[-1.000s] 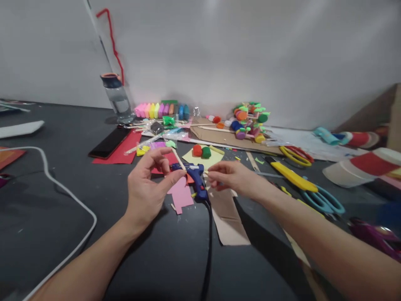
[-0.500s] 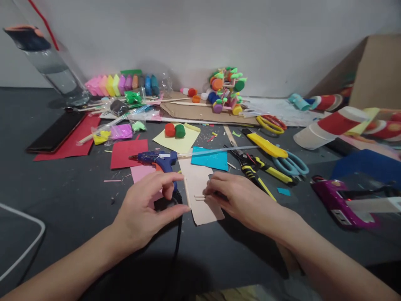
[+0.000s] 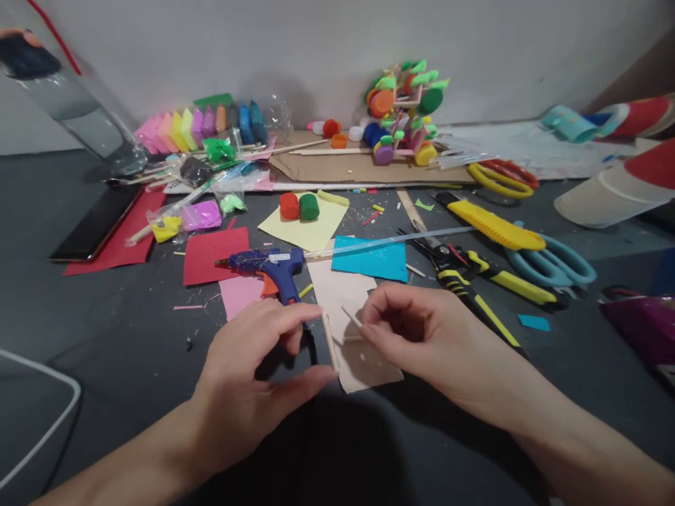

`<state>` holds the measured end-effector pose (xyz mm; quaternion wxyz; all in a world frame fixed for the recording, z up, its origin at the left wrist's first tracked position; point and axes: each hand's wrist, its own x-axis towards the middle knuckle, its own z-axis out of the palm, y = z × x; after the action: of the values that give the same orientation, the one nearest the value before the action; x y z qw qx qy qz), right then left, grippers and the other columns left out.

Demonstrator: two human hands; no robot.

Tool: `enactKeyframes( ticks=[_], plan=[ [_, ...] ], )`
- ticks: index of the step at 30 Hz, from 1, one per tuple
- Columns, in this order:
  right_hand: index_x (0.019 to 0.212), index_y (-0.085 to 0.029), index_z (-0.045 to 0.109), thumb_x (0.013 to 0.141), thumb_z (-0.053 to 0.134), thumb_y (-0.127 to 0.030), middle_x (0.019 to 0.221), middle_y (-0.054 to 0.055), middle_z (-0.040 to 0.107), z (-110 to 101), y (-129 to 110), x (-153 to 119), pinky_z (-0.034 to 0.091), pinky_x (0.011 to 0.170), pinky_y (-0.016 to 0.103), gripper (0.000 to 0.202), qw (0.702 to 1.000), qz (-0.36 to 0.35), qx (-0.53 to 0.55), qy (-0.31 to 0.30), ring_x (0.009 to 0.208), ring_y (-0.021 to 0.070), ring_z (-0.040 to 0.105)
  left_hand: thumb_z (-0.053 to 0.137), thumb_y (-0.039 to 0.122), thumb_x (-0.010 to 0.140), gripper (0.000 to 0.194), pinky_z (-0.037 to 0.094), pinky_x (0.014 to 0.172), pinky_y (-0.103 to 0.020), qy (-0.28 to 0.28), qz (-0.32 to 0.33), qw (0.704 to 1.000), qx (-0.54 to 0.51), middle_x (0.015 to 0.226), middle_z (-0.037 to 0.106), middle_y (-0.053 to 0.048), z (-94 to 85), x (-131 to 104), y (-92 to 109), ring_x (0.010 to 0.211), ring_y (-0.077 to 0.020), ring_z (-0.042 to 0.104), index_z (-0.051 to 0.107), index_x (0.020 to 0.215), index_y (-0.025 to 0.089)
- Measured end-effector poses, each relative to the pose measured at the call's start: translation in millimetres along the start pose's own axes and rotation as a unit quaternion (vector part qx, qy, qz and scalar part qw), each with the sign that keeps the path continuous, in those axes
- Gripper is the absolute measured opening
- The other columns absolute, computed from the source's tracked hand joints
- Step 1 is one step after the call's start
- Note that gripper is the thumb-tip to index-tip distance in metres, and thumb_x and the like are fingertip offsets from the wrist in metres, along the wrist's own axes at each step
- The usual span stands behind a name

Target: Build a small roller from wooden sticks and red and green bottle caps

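My left hand (image 3: 258,372) pinches a short wooden stick (image 3: 330,343) by its two ends, between thumb and fingertip. Facing it, my right hand (image 3: 422,330) holds a thinner stick (image 3: 351,315) between thumb and index finger, its tip pointing up and to the left. Another thin stick (image 3: 352,339) lies on the pale paper (image 3: 363,372) beneath, partly hidden by my right fingers. Just beyond my left hand, a blue glue gun (image 3: 285,270) lies on its side with a glue stick in its back end.
Pliers (image 3: 448,267), a yellow utility knife (image 3: 496,223) and blue-handled scissors (image 3: 559,261) lie to the right. Red and green caps (image 3: 309,206) sit on yellow paper. A small wheel-like model (image 3: 403,116) stands behind; a water bottle (image 3: 79,105) stands far left.
My right hand has lifted one thin stick off the pale paper and tilted it upward. My left hand keeps its pinch on the short stick. The view has shifted closer.
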<state>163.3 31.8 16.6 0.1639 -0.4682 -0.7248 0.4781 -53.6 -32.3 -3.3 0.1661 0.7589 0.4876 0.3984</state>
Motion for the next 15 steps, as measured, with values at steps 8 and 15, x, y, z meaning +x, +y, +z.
enactKeyframes(
  ticks=[8,15],
  plan=[
    [0.067,-0.02,0.056,0.073,0.07,-0.031,0.049,-0.006,0.05,20.8,-9.0,-1.7,0.026,0.038,0.017,0.018,0.923,0.138,0.358,-0.044,0.04,0.0054,0.037,0.072,0.03,0.088,0.03,0.045,0.062,-0.022,-0.017,-0.026,0.998,0.046,0.072,0.055,0.006,2.9,3.7,6.0,0.063,-0.0103,0.055,0.059,0.115,0.025],
    [0.068,-0.02,0.056,0.073,0.07,-0.029,0.05,-0.005,0.053,23.0,-12.4,-2.9,0.027,0.038,0.016,0.018,0.917,0.154,0.363,-0.059,0.039,0.005,0.04,0.072,0.027,0.085,0.031,0.044,0.058,-0.022,-0.019,-0.035,0.998,0.043,0.071,0.054,0.006,2.7,4.6,7.5,0.061,-0.0101,0.054,0.06,0.113,0.024]
  ],
)
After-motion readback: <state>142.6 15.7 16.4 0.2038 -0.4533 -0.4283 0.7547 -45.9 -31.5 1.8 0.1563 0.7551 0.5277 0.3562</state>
